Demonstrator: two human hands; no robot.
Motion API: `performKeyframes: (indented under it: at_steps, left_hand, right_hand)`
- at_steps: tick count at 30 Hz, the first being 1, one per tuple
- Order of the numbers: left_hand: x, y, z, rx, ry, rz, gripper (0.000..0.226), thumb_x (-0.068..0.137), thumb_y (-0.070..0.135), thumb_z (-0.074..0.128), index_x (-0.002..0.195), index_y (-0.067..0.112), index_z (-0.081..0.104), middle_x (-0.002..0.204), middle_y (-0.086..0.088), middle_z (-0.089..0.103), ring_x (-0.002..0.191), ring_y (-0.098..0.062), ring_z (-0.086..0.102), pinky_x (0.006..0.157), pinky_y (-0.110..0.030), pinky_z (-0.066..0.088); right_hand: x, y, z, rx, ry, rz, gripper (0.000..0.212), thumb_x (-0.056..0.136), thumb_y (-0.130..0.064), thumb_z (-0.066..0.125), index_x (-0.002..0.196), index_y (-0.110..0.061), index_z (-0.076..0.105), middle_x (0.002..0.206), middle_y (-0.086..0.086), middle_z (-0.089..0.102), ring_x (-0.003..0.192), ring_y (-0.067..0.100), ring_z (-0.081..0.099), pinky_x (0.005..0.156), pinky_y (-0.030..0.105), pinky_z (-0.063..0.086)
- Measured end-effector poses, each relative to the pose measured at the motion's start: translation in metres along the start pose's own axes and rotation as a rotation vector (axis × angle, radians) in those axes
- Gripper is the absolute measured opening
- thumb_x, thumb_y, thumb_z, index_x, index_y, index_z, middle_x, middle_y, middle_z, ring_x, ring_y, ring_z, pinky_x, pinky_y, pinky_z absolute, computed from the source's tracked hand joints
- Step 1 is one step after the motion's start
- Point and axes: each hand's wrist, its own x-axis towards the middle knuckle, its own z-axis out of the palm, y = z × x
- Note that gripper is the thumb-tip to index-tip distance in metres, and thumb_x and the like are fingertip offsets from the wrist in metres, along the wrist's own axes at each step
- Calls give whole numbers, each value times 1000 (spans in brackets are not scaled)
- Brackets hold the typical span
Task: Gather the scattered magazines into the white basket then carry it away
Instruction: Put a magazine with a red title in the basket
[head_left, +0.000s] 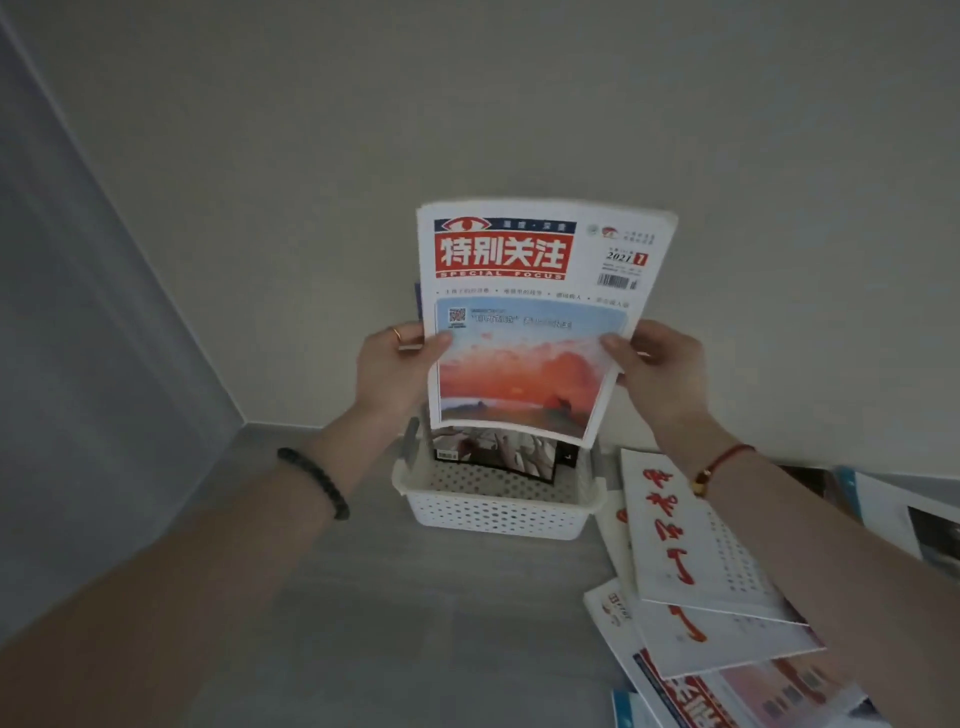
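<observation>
I hold a magazine upright in front of me, its cover white with a red title block and a sunset photo. My left hand grips its left edge and my right hand grips its right edge. Its lower edge hangs just above the white perforated basket on the floor by the wall. Another magazine with a dark cover stands inside the basket, partly hidden by the one I hold. Several more magazines lie overlapped on the floor to the right of the basket.
A beige wall rises directly behind the basket, and a grey-blue wall closes the left side, forming a corner. The floor is grey wood-look. More printed sheets lie at the far right edge.
</observation>
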Motion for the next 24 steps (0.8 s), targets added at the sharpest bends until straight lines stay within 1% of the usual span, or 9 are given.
performKeyframes:
  at_steps: [2,4,6,10,12,15,18,21,24]
  left_hand:
    - [19,-15,-3,31,39,-39,23,79,17,67,101,11,68,89,4,65,69,-3,60,65,-19,49]
    - [31,-34,-3,60,41,-90,24,76,16,70,99,9,69,92,1,66,71,-8,61,72,-27,53]
    - [39,-54,0,90,23,-128,23,76,15,70,98,8,69,96,-3,68,76,-16,64,78,-34,55]
    - [49,-93,7,136,18,-175,18,77,12,69,94,8,70,102,-8,70,84,-23,66,81,-38,55]
    - [53,-107,10,139,38,-194,17,75,12,70,92,7,70,100,-9,71,84,-22,66,80,-36,55]
    - [56,-120,12,173,74,-202,16,75,14,71,90,10,71,92,-2,69,71,-11,61,60,-15,47]
    - [60,-127,15,187,102,-197,13,75,17,70,88,13,70,82,5,64,63,2,54,49,-6,37]
    - [63,-130,18,161,136,-195,13,74,15,72,84,16,64,83,3,64,67,-5,59,46,-8,41]
    - [65,-132,17,71,199,-252,30,69,13,75,87,14,52,85,-2,65,75,-14,61,52,-12,44]
  right_hand:
    - [8,8,18,-42,32,34,11,81,-11,65,81,-22,65,80,-2,66,79,22,66,80,41,55]
    - [12,24,31,-90,68,76,7,79,-14,67,84,-19,70,78,-3,67,70,11,63,70,26,54]
    - [14,42,39,-130,114,129,12,76,-16,70,88,-14,73,75,-6,65,64,1,58,61,13,44]
    - [14,73,51,-143,146,262,20,74,-16,72,93,-12,72,76,-5,65,72,13,62,74,24,48]
    - [13,85,58,-146,149,302,20,74,-16,73,93,-13,72,78,-4,66,71,11,61,73,23,47]
    - [14,100,67,-154,140,332,20,73,-14,73,93,-11,71,78,-6,64,67,5,57,64,16,43]
    - [17,109,72,-148,156,317,18,74,-13,73,92,-12,72,76,-7,64,67,-1,57,58,11,40]
    - [24,112,75,-153,183,310,13,72,-16,74,84,-17,68,74,-7,64,67,2,58,57,13,41]
    - [26,116,74,-160,220,319,17,71,-18,75,82,-20,62,72,-8,62,68,6,59,62,18,44]
